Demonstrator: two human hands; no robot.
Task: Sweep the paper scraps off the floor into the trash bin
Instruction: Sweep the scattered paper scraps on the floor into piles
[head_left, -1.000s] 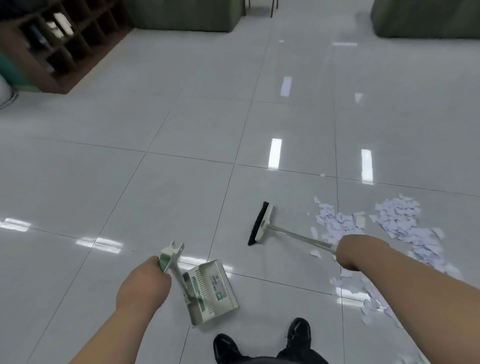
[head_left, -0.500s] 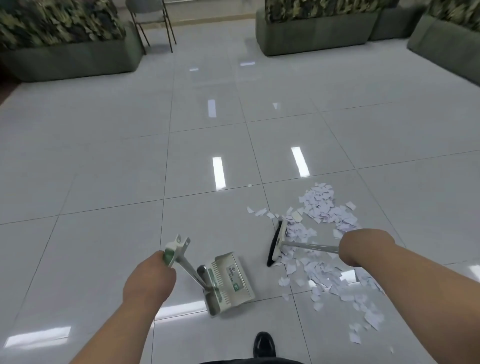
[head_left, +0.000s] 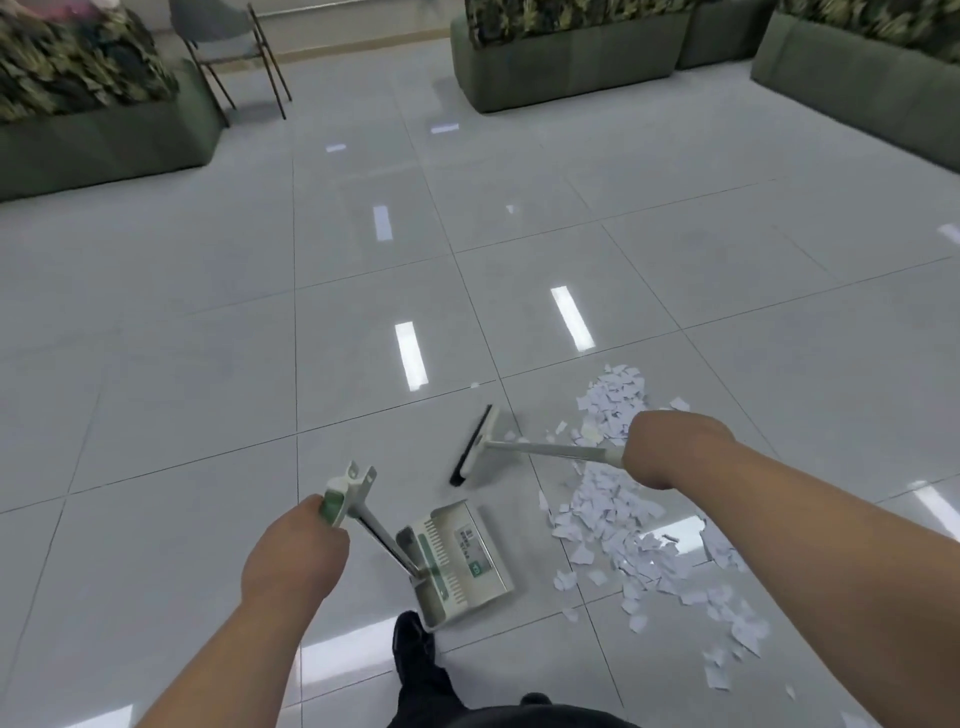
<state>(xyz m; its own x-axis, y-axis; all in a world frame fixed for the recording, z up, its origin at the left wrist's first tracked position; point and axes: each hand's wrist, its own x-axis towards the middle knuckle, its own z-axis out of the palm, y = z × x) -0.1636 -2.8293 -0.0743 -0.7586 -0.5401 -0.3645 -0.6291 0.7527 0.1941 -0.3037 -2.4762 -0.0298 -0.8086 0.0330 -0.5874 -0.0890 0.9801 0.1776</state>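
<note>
Grey glossy tiles fill the head view, a floor (head_left: 208, 364) seen from above by a standing person. The left hand (head_left: 293, 553) has its grip closed round the green-and-white handle of a dustpan (head_left: 454, 561), whose pan rests tilted on the floor just ahead of a black shoe (head_left: 413, 639). The right hand (head_left: 670, 449) has its grip closed round the pale shaft of a broom (head_left: 550, 451). The broom head (head_left: 475, 447) sits beyond the pan and left of the litter.

The paper scraps (head_left: 618, 519) lie in a loose white drift on the floor to the right of the pan, running under the right forearm towards the lower right. No trash bin is in view.

Half a second earlier the broom head stood among the scraps at the pile's left edge. Now it is clear of them, with only a few stray bits near it. The dustpan has kept its place in the left hand.

The pan looks empty, so the pile seems almost wholly unswept. The broom probably has to go back behind the scraps before a stroke can drive them into the pan.
</note>
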